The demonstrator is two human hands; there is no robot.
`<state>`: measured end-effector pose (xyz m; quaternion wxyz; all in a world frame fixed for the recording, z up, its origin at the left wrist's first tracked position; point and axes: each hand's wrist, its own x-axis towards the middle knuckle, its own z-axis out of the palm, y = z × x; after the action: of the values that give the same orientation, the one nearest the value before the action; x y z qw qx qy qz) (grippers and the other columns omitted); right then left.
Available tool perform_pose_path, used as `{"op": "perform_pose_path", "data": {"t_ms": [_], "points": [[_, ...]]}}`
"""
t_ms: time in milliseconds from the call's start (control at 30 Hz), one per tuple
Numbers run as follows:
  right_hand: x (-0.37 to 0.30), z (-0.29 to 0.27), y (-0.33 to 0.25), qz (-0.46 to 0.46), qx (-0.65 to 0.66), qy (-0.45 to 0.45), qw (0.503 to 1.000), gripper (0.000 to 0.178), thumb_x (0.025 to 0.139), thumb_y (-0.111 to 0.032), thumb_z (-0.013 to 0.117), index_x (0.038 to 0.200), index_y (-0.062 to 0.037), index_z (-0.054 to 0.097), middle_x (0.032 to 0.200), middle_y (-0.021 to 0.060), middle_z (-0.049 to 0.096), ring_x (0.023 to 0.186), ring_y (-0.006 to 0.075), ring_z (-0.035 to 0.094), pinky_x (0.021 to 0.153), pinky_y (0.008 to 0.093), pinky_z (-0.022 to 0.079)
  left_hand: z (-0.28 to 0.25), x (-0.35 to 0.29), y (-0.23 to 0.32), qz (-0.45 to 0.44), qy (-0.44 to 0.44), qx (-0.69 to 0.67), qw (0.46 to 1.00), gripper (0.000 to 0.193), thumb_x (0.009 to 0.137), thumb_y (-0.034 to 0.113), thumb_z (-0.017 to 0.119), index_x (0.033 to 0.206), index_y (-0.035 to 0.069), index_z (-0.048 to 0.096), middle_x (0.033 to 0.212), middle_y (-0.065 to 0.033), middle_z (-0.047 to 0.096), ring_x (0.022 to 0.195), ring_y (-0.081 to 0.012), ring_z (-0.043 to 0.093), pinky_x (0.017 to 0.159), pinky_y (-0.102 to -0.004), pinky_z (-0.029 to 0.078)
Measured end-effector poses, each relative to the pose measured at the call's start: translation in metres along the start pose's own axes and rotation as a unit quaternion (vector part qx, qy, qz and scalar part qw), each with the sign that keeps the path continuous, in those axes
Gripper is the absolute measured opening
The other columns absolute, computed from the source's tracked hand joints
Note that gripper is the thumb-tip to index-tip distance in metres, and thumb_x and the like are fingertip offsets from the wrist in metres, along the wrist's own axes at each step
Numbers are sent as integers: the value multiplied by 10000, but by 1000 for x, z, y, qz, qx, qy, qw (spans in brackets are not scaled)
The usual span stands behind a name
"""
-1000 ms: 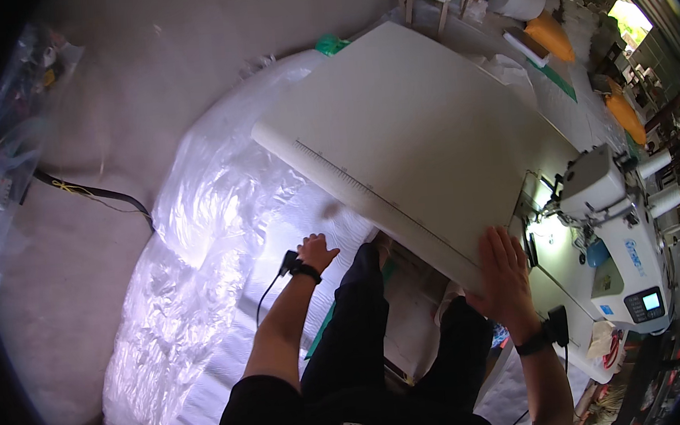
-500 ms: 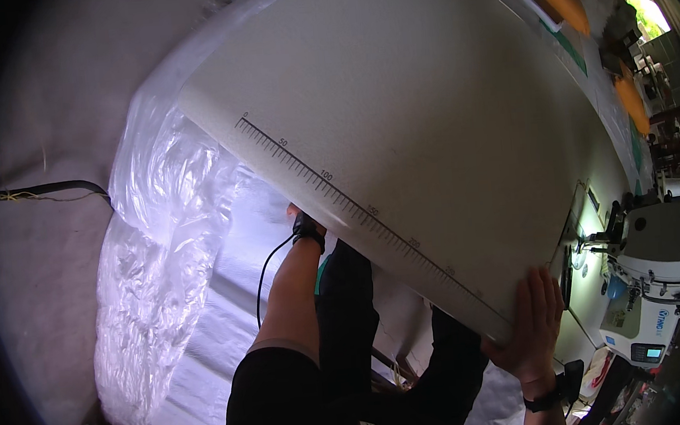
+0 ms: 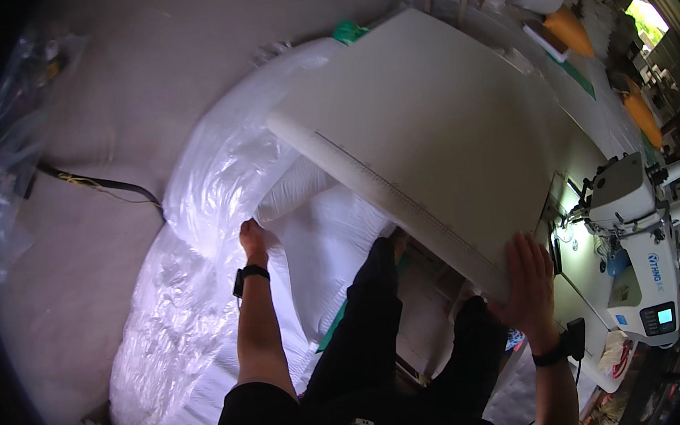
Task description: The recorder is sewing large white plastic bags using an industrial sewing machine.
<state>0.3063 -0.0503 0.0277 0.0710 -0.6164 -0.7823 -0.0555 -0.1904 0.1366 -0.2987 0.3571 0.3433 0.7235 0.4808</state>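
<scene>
My left hand (image 3: 253, 240) is down beside the table, its fingers closed on the edge of a white fabric (image 3: 322, 238). The fabric lies in a large heap with thin ridges or folds in it, and clear plastic sheeting (image 3: 167, 298) spreads along its left side. My right hand (image 3: 528, 284) lies flat on the near corner of the pale sewing table (image 3: 436, 117), fingers stretched out over the edge. A printed ruler scale runs along the table's front edge. The fingertips of my left hand are partly hidden.
A white sewing machine (image 3: 640, 269) with a lit panel and lamp stands at the table's right. A black cable (image 3: 102, 183) runs over the floor on the left. Orange bundles (image 3: 568, 32) lie beyond the table. My dark-trousered legs (image 3: 356, 315) are under its front edge.
My left hand has come out from by the table edge toward the left, and more white fabric shows. My view has shifted, while my right hand stays on the table corner.
</scene>
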Motion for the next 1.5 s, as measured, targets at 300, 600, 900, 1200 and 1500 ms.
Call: {"op": "perform_pose_path", "data": {"t_ms": [300,600,900,1200,1500], "points": [[-25,0,-7,-2,24,40,999,830,620,-295,756,1321,3,426,1399,206,390,1316,370,349,1081,503,283,-41,-115,163,13,-166,-203,965,203,895,184,587,795,15,640,721,37,565,695,-62,500,650,-234,420],[-15,94,-184,124,789,-274,536,554,946,-519,421,1306,-99,455,1296,112,493,1150,284,509,1002,456,397,-119,-258,272,55,-330,-205,920,114,891,83,593,796,35,633,727,69,545,703,-38,486,670,-211,401],[62,75,-159,42,990,-67,115,439,975,-411,431,1230,-62,511,1148,95,588,1058,230,577,976,405,449,-263,-331,287,134,-475,-4,870,82,882,47,632,839,-22,621,782,-4,592,741,-78,518,696,-229,427],[160,-5,-252,241,900,-82,354,515,885,-565,509,1007,-71,586,870,61,611,787,191,616,614,382,528,-270,-365,301,229,-627,-5,745,227,900,122,627,760,-48,571,633,-78,524,558,-174,465,539,-303,360],[90,14,-278,108,708,-353,602,279,729,-90,601,971,46,570,767,112,582,556,227,571,511,367,519,-250,-375,292,204,-730,70,649,237,917,132,609,762,-39,553,651,-71,499,581,-147,436,548,-313,348]]}}
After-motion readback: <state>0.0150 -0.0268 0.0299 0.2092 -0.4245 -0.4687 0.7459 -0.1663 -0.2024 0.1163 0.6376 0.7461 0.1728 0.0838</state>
